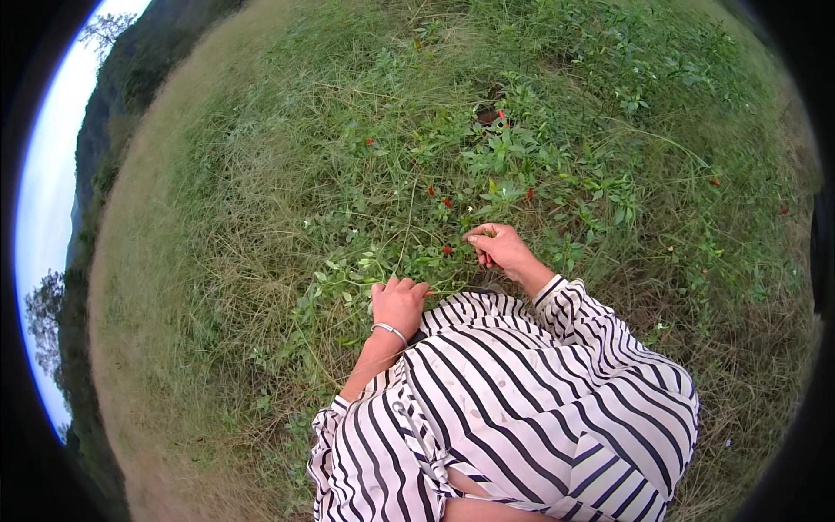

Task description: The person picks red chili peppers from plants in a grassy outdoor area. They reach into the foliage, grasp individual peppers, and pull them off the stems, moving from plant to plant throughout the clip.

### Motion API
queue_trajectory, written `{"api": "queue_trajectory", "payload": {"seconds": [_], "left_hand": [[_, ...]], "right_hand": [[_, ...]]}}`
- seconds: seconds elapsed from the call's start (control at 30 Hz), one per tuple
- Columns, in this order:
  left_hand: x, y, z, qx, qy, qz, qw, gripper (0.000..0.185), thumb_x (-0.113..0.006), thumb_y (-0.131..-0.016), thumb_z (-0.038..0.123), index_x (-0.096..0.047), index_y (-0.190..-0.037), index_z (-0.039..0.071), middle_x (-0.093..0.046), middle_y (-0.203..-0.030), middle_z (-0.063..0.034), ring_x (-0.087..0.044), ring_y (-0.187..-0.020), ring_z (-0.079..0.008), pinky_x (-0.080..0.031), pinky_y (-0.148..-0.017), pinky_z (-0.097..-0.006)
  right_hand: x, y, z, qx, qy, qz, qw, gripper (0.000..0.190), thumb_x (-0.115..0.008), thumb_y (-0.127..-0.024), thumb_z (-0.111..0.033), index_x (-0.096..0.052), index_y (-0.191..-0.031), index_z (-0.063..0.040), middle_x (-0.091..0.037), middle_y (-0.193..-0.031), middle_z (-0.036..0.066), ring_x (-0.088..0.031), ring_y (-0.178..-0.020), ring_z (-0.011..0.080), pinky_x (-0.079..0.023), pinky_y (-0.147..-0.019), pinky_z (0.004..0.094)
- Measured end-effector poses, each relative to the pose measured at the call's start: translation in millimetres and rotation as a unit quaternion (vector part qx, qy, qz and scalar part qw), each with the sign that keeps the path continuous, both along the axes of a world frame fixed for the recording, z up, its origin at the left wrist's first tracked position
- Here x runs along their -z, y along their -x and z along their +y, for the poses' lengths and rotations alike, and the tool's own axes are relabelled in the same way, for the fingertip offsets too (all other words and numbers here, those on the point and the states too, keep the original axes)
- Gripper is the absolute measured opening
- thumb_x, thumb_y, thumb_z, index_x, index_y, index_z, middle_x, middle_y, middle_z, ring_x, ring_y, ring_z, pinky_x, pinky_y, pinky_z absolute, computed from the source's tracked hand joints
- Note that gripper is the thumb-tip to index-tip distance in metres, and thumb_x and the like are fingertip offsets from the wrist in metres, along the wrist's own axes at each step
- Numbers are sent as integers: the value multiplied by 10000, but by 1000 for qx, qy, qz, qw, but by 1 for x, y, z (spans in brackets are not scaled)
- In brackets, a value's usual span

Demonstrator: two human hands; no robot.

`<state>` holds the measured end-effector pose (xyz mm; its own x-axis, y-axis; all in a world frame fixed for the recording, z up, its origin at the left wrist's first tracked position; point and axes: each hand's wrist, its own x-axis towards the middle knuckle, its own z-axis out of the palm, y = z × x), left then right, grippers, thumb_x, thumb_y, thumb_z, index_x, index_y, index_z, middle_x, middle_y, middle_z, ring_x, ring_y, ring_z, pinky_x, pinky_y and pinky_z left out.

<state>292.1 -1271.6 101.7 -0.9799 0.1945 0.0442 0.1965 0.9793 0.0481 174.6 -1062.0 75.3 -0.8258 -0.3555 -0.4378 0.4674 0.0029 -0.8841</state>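
My left hand (pixel 399 303), with a metal bangle at the wrist, is closed on the leafy stems of a chili pepper plant (pixel 365 264) close to my body. An orange-red chili (pixel 430 293) shows beside its fingertips. Higher and to the right, my right hand (pixel 502 249) is curled, thumb against the forefinger. Bits of red, apparently picked chilies (pixel 490 262), show under its palm, and something green is at its fingers. Between the hands a red chili (pixel 447 250) hangs among leaves. More red chilies (pixel 447 203) are just beyond.
Chili plants (pixel 515 140) with red and green pods grow tangled in tall grass (pixel 241 254). A dark object with a red strip (pixel 490 117) sits among the plants ahead. Dry grass (pixel 717 372) lies to the right. Wooded hills (pixel 124 85) rise at the left.
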Motion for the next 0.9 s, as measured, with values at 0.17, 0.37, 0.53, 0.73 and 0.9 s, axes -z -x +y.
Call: {"api": "queue_trajectory", "payload": {"seconds": [0.17,0.37,0.53,0.73,0.9], "left_hand": [[-6,-1,4,9,4,-1,1000,143,-609,-776,212,-676,-902,226,-595,-774,21,-563,-793,-186,-365,-708,-388],[-6,-1,5,9,7,9,1000,162,-600,-772,199,-678,-910,231,-589,-760,24,-561,-778,-184,-361,-702,-379],[-1,-7,1,-7,-3,10,1000,173,-597,-774,197,-678,-921,240,-587,-764,26,-561,-780,-183,-357,-703,-378],[2,-9,0,-12,-9,17,1000,158,-612,-775,209,-679,-916,235,-584,-768,23,-558,-778,-184,-347,-697,-380],[9,-9,-2,-6,-34,18,999,159,-621,-773,212,-678,-921,225,-583,-771,15,-555,-776,-186,-344,-693,-383]], "right_hand": [[-12,15,-20,-151,-151,164,963,216,-628,-771,-168,-680,-970,-101,-641,-725,67,-586,-580,173,-472,-535,304],[-16,21,-42,-312,-368,328,812,292,-615,-716,-169,-681,-1000,-188,-669,-885,104,-626,-868,307,-489,-732,418],[-21,27,-46,-361,-392,349,771,219,-631,-700,-187,-666,-911,-141,-662,-842,107,-625,-844,312,-485,-703,433],[-14,46,-33,-337,-466,350,739,247,-671,-689,-297,-664,-869,-128,-662,-843,92,-623,-843,302,-484,-709,437],[-16,54,-26,-388,-470,299,735,355,-687,-668,-338,-675,-959,-135,-667,-941,72,-621,-930,277,-495,-743,425]]}}
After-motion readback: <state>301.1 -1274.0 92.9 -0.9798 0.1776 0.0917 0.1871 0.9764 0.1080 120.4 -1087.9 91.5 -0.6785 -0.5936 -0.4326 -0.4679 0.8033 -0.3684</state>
